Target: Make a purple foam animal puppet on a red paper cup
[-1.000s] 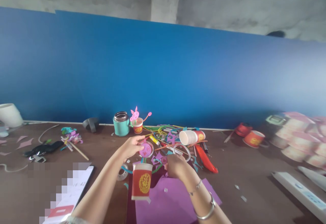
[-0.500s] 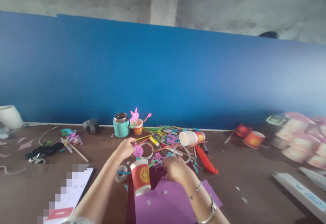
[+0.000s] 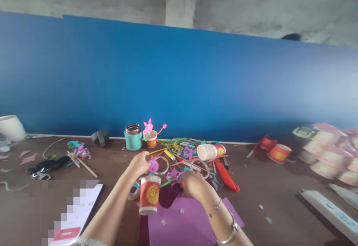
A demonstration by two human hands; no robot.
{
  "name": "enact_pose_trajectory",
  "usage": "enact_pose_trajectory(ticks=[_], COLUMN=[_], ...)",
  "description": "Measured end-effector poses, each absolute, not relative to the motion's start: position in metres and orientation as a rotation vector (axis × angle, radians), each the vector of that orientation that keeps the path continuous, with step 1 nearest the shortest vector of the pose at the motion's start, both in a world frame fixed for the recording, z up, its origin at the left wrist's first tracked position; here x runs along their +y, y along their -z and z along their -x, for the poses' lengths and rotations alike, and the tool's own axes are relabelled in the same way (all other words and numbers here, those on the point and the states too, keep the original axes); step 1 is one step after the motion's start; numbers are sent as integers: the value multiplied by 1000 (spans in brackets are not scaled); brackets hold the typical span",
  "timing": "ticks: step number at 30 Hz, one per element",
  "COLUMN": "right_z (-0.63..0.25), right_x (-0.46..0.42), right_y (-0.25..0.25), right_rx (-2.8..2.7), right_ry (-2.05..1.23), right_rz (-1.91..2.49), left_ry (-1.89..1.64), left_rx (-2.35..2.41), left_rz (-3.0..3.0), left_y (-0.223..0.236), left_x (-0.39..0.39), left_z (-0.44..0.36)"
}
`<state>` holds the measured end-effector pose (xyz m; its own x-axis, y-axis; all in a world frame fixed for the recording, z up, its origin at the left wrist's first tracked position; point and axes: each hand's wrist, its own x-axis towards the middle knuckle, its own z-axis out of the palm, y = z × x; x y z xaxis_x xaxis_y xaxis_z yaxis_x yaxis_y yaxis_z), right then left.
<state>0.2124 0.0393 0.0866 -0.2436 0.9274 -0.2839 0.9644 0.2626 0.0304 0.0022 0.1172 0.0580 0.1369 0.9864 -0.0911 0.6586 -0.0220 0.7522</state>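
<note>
My left hand (image 3: 140, 164) is closed, its fingertips pinching the edge of a pink paper animal face (image 3: 153, 165). Just below that face is a red paper cup (image 3: 149, 195) with a yellow lion print and white rim. Whether the face is joined to the cup is hidden. My right hand (image 3: 192, 183) has its fingers curled down beside a purple star-like cutout (image 3: 174, 174), above a sheet of purple paper (image 3: 181, 223). Anything between those fingers is hidden. Left of the cup, partly behind it, lies a roll of tape (image 3: 134, 192).
A teal jar (image 3: 133, 140) and a decorated cup (image 3: 151, 140) stand by the blue partition. Stacked cups (image 3: 207, 152) lie amid straws and scraps. A phone (image 3: 91, 208) is at left; a power strip (image 3: 328, 212) and wrapped bundles (image 3: 330, 149) are at right.
The red cup has swung slightly left and turned more upright, its print facing me more. The pink face has shifted a little right. My right hand has barely moved.
</note>
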Motion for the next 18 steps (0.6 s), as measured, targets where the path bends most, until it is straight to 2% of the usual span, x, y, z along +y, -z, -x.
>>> enact_pose_trajectory(ticks=[6,14,18], right_z=[-217,-222,-223], right_x=[32,36,36], right_y=[-87,-63,-62], right_rx=[2381,2518,2574], right_ry=[186,-27,-35], right_rz=[-1657,-1304,-1355], left_ry=[-473,-479,-504], left_rx=[1682,1740,1768], left_rz=[-1715,-1882,-1965], left_y=[-62,-65,-66], left_x=[116,116,115], left_z=[-6,-6,-6])
